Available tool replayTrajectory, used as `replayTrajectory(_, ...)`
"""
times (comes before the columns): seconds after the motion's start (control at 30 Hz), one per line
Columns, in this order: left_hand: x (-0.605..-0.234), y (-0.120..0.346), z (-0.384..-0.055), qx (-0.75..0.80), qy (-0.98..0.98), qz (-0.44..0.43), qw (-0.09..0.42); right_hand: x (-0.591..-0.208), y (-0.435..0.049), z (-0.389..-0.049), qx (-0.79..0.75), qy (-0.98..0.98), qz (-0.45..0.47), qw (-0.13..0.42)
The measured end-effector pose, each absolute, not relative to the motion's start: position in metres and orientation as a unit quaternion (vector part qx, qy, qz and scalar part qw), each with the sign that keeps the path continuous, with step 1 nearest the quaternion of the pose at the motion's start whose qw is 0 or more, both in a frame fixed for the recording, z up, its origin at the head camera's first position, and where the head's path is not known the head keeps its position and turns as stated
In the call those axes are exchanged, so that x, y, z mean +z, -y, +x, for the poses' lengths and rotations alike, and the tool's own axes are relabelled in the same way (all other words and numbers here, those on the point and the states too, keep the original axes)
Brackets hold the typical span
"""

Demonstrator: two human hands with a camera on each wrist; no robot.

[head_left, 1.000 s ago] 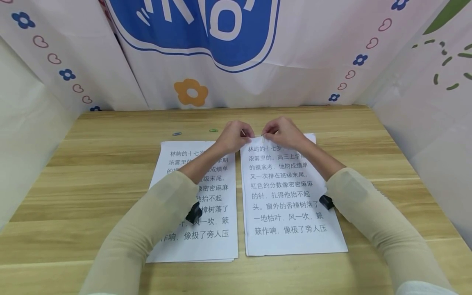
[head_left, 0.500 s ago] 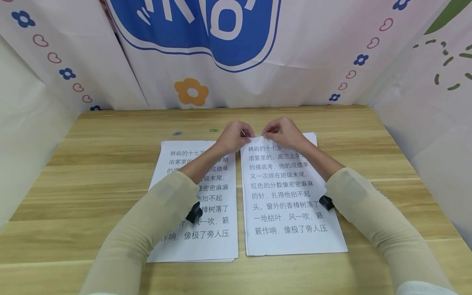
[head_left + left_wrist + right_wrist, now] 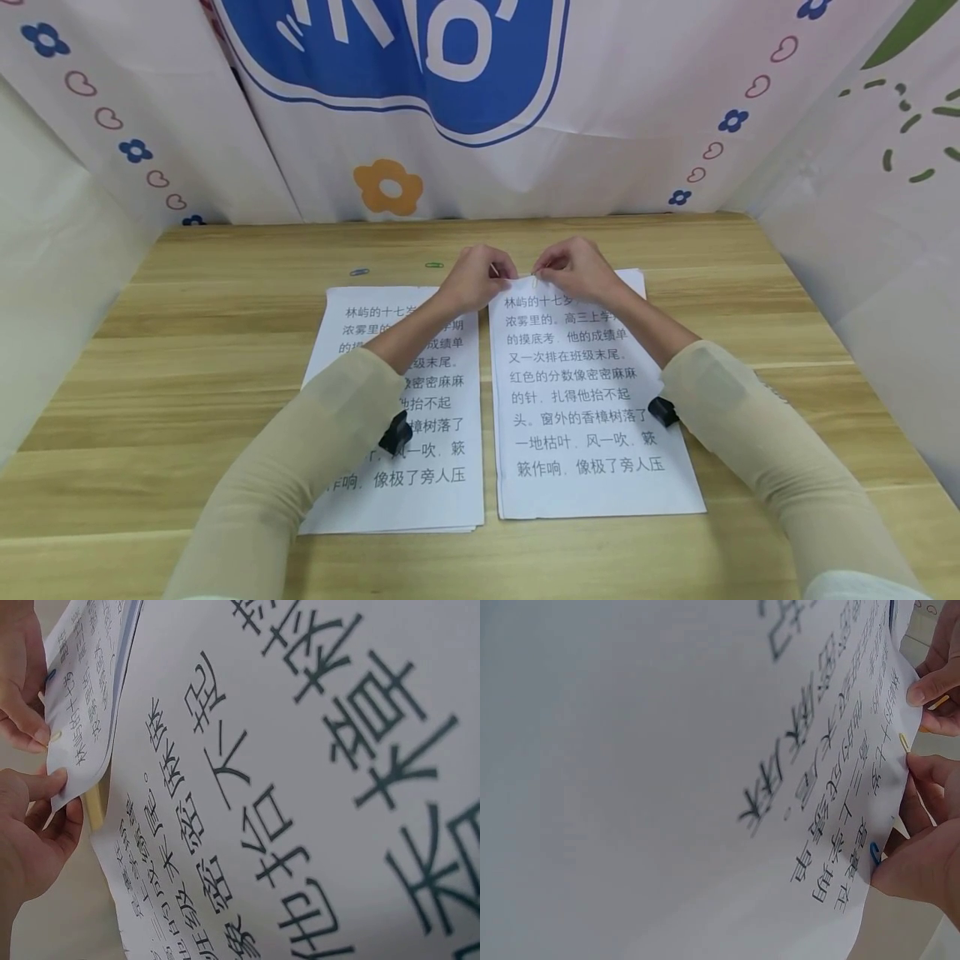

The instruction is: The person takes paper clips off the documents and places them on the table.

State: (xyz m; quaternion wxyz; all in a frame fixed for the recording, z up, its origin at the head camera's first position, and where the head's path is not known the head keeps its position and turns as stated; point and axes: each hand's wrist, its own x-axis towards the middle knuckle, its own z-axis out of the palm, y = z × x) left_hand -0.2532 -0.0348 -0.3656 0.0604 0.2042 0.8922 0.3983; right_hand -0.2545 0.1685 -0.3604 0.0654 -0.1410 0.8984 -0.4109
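Two stacks of printed paper lie side by side on the wooden table, the left stack (image 3: 435, 504) and the right stack (image 3: 592, 496). My left hand (image 3: 477, 279) pinches the top left corner of the right stack between thumb and fingers. Close beside it, my right hand (image 3: 576, 271) pinches a yellow paper clip (image 3: 904, 741) at the top edge, with the clip's loop showing on the front sheet. A blue paper clip (image 3: 875, 853) sits on the same edge farther right, partly covered by the right hand. The top edge is lifted and bent in the wrist views.
Behind the left stack lie a blue paper clip (image 3: 360, 272) and a green paper clip (image 3: 434, 265). A printed cloth backdrop (image 3: 600, 167) rises at the table's far edge. Black wrist cameras (image 3: 663, 412) hang below both forearms, over the paper.
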Motion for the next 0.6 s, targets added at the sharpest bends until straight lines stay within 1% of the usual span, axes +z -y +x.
replayTrajectory(0.27,-0.3658,0.0353,-0.2526,0.400,-0.892,0.203,0.061,-0.3619,-0.1693,-0.2558,-0.412,-0.897,-0.149,0.064)
replayTrajectory(0.6,-0.3649,0.0358,-0.2522,0.398,-0.893,0.196,0.070,-0.3612,-0.1681,-0.2562,-0.420,-0.895,-0.136,0.064)
